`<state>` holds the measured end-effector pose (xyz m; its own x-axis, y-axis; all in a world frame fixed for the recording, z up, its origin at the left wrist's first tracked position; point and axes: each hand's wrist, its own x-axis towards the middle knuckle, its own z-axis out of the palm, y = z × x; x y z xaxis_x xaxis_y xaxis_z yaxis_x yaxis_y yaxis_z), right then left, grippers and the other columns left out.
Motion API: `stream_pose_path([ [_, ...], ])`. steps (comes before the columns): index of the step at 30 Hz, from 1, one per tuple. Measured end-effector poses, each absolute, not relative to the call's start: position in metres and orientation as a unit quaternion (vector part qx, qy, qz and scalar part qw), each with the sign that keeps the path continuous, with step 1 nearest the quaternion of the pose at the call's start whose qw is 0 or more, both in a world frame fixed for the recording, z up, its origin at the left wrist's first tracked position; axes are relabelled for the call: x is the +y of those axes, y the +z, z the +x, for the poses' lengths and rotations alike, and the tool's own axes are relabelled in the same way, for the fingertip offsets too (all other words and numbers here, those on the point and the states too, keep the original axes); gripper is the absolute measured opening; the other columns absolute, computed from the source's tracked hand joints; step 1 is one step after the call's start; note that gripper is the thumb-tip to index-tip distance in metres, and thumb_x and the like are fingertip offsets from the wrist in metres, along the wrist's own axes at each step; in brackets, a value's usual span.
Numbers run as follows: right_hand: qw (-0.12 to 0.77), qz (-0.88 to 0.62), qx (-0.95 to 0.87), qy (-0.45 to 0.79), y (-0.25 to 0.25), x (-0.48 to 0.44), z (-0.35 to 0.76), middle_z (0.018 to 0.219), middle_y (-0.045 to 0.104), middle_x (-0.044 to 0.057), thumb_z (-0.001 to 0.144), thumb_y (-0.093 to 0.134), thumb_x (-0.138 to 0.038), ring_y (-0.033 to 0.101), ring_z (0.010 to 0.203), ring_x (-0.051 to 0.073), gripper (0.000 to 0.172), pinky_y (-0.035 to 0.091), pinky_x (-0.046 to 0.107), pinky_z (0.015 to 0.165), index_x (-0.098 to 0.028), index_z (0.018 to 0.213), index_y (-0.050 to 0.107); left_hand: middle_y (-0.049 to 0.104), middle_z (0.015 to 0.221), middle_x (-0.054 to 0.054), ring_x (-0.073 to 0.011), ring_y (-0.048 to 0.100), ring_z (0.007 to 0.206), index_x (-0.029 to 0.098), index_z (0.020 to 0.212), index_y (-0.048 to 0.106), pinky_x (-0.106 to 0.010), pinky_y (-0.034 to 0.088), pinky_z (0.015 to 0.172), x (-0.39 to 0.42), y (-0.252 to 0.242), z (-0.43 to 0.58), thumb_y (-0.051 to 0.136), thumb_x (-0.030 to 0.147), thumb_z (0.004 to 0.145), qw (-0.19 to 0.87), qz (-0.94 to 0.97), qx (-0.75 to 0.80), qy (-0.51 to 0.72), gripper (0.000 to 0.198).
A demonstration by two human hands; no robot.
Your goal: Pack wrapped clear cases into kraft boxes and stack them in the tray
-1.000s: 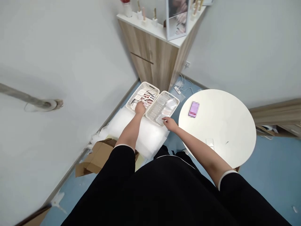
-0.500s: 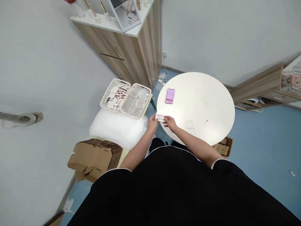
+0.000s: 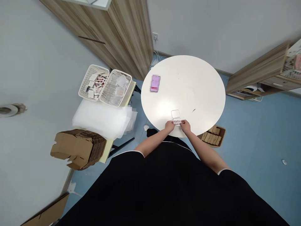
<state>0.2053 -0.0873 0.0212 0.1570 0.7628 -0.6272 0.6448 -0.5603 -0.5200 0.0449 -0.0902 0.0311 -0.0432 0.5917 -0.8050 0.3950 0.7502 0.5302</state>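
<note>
My left hand (image 3: 169, 126) and my right hand (image 3: 185, 125) meet at the near edge of the round white table (image 3: 202, 84). Between their pinched fingers they hold a small card of pink press-on nails (image 3: 177, 121). Just beyond the card lies a small clear plastic case (image 3: 175, 113), open on the tabletop. A purple phone-sized object (image 3: 155, 83) lies on the table's far left part.
Two white baskets (image 3: 106, 85) with small packets stand on a low stand to the left, beside clear bubble wrap (image 3: 103, 118) and a stack of flat cardboard boxes (image 3: 77, 149). A wooden cabinet (image 3: 113, 28) stands behind them. A small carton (image 3: 213, 135) sits under the table.
Both hands left the baskets and swung right to the table, carrying the nail card between them. It now sits at the table's near edge beside the clear case.
</note>
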Motion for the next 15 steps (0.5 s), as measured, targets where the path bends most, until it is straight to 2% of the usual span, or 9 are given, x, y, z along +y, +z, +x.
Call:
stream_pose_path([
  [2,0.049,-0.759,-0.463,0.455,0.014,-0.082,0.206,0.105,0.072,0.006,0.087,0.056,-0.029,0.067,0.094,0.021,0.032,0.054,0.033,0.085,-0.019,0.115,0.066,0.078,0.107,-0.011,-0.0245,0.073,0.099,0.018,0.107,0.078,-0.031,0.054,0.085,-0.087,0.028,0.049,0.069,0.021,0.090,0.583,0.372,0.718,0.070,0.020],
  [6,0.031,-0.762,-0.455,0.460,0.006,-0.078,0.204,0.118,0.070,0.009,0.087,0.055,-0.029,0.066,0.103,0.023,0.041,0.052,0.032,0.087,-0.020,0.125,0.066,0.077,0.098,-0.010,-0.0276,0.071,0.098,0.018,0.094,0.078,-0.034,0.052,0.087,-0.085,0.024,0.042,0.066,0.022,0.092,0.545,0.416,0.727,0.043,0.013],
  [9,0.040,-0.774,-0.453,0.441,0.004,-0.077,0.206,0.126,0.068,0.011,0.086,0.053,-0.027,0.065,0.108,0.024,0.044,0.051,0.032,0.088,-0.020,0.128,0.066,0.073,0.113,-0.012,-0.0279,0.068,0.107,0.018,0.112,0.075,-0.033,0.050,0.092,-0.089,0.024,0.036,0.061,0.021,0.095,0.527,0.466,0.709,0.045,0.023],
  [12,0.031,-0.772,-0.447,0.451,0.002,-0.073,0.210,0.124,0.070,0.011,0.085,0.053,-0.024,0.066,0.107,0.024,0.046,0.051,0.032,0.090,-0.019,0.128,0.066,0.061,0.132,-0.015,-0.0284,0.063,0.117,0.020,0.141,0.062,-0.034,0.050,0.095,-0.097,0.026,0.034,0.053,0.019,0.097,0.504,0.550,0.666,0.033,0.045],
  [15,0.013,-0.766,-0.437,0.471,0.002,-0.071,0.212,0.119,0.072,0.010,0.085,0.052,-0.021,0.067,0.105,0.024,0.045,0.052,0.033,0.091,-0.018,0.127,0.067,0.055,0.136,-0.016,-0.0313,0.057,0.124,0.020,0.144,0.059,-0.037,0.050,0.097,-0.106,0.027,0.039,0.051,0.017,0.096,0.502,0.595,0.628,-0.013,0.049],
])
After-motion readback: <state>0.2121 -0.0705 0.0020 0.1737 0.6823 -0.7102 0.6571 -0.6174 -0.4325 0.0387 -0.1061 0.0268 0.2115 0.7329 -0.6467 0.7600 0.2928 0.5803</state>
